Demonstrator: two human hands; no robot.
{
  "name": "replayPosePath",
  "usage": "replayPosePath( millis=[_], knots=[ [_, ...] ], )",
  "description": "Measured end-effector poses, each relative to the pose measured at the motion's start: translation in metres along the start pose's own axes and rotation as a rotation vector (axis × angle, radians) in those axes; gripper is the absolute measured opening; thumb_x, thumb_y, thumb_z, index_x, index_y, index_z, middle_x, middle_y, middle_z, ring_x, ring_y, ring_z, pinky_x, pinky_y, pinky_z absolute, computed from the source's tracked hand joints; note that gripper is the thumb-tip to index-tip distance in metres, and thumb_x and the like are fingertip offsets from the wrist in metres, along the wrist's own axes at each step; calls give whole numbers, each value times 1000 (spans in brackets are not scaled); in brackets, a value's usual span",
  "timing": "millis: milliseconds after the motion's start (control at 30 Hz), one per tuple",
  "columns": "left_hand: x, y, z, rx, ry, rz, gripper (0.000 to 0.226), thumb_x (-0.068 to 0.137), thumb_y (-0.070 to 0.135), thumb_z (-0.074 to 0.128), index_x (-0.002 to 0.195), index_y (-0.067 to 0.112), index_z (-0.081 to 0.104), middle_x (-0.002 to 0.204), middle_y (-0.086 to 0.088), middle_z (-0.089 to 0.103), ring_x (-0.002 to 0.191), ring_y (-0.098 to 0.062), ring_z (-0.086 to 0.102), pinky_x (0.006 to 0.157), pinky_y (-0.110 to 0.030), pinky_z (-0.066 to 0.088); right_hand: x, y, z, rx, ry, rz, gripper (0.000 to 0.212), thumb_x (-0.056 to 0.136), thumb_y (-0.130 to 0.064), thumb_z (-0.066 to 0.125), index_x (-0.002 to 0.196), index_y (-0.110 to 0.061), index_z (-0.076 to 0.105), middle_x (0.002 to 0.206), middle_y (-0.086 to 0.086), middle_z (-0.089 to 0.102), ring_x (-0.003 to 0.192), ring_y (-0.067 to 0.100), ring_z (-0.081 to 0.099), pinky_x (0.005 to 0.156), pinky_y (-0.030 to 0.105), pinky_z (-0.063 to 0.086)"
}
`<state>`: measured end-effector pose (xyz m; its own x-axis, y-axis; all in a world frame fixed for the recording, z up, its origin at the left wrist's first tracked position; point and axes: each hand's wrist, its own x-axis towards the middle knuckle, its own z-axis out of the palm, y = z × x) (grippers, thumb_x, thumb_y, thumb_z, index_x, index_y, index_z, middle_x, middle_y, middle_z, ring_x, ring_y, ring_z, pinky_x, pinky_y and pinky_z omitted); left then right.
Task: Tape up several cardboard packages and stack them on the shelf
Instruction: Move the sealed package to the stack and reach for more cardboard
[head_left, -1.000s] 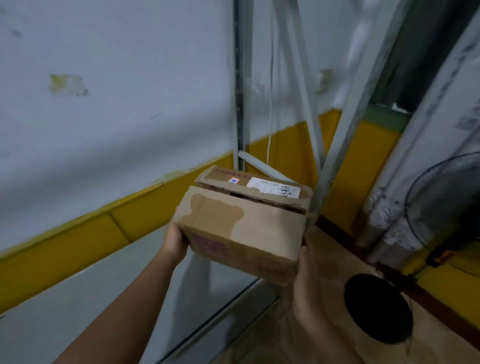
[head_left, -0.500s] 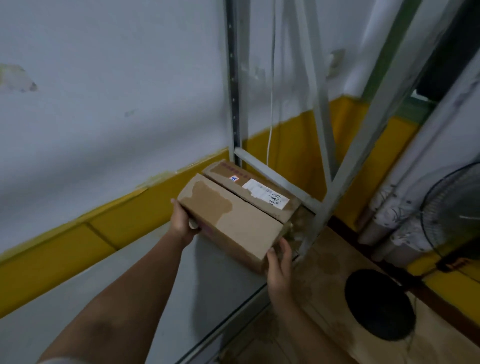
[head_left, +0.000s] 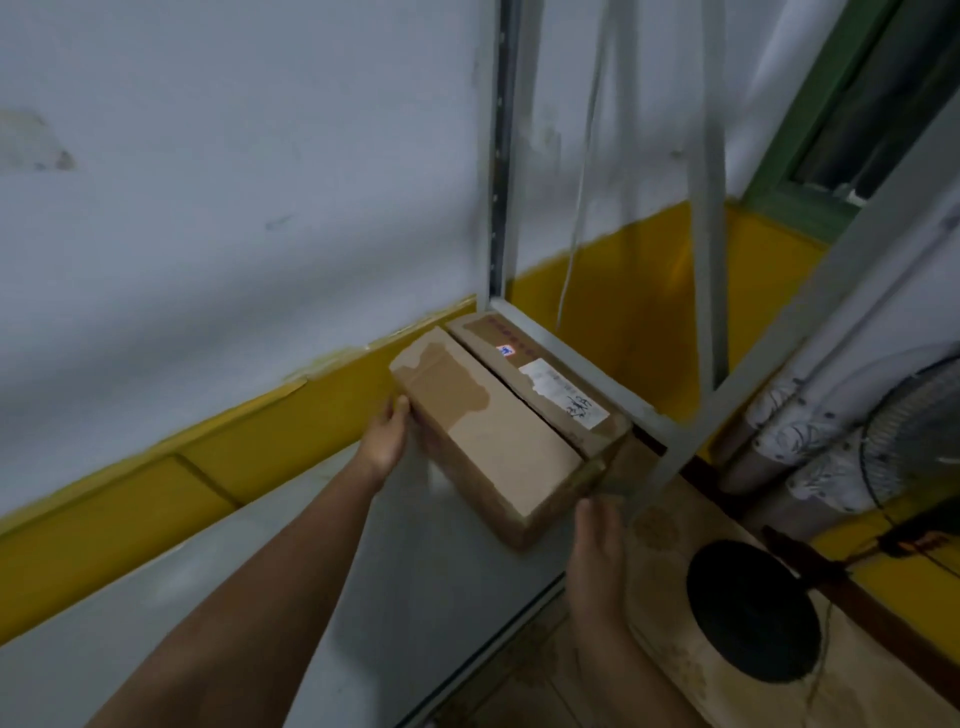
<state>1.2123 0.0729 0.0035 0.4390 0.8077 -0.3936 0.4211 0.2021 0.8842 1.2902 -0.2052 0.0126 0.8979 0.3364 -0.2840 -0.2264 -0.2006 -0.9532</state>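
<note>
The cardboard box (head_left: 498, 431) is down at the right end of the grey shelf board (head_left: 405, 582), tucked toward the back corner where the upright post (head_left: 497, 156) meets the side rail (head_left: 582, 371), with its white label (head_left: 563, 395) facing up on the far flap. My left hand (head_left: 387, 439) is laid against the box's left end, thumb up near the top edge; the blur hides whether my fingers hook under it or lie flat, so I cannot tell how firm that hold is. My right hand (head_left: 597, 540) is apart, fingers straight and pointing at the box's near right corner, and I cannot tell whether the tips touch it or sit just short. I judge this to be the seating step: the box looks to be lying skewed to the shelf's front edge, its near corner close to that edge. To do it well I should push from the left end and steady the near corner with flat right fingers, sliding rather than lifting, until the long side runs along the rail and no corner overhangs. I should mind the slanted front post (head_left: 779, 338) beside my right wrist, and leave the top level for the next package.
</note>
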Motion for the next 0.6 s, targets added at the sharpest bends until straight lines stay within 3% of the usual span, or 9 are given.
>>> replayPosePath(
  millis=[67,133,267,333,400,600],
  knots=[
    [-10,-3,-20,189,38,121,63,109,42,55,163,16,37,163,-11,45,147,-31,46,119,-46,41,-4,-14,-13,-85,70,-211,43,106,-39,54,147,-30,47,148,-6,52,134,17,52,94,27,49],
    [-35,-8,-43,350,53,234,58,106,44,59,157,16,48,156,-7,55,143,-25,52,116,-41,43,-5,-40,-18,-184,-14,-442,40,104,-42,56,142,-31,51,141,-10,54,129,12,55,99,42,56],
    [-121,-34,-103,737,210,311,68,102,73,43,156,31,47,153,3,58,139,-23,54,111,-45,48,-9,-100,12,-556,-483,-806,66,97,-71,42,148,-30,43,149,-6,45,138,15,45,108,41,46],
    [-173,-51,-133,895,335,270,77,98,81,34,157,33,42,155,3,54,142,-25,49,116,-51,42,-24,-119,47,-765,-740,-886,81,90,-83,32,155,-34,31,160,-10,33,147,17,34,119,45,35],
    [-229,-69,-160,987,421,160,82,96,86,27,159,35,37,159,5,48,147,-24,43,121,-54,34,-48,-122,83,-914,-893,-1057,89,88,-84,26,160,-31,24,168,-9,23,155,17,21,126,46,21],
    [-402,-125,-240,1011,656,-154,85,94,88,25,162,37,30,163,10,41,150,-20,36,122,-57,30,-175,-101,167,-955,-1278,-1398,94,87,-85,22,162,-29,18,172,-5,17,159,17,11,129,46,9]
  ],
)
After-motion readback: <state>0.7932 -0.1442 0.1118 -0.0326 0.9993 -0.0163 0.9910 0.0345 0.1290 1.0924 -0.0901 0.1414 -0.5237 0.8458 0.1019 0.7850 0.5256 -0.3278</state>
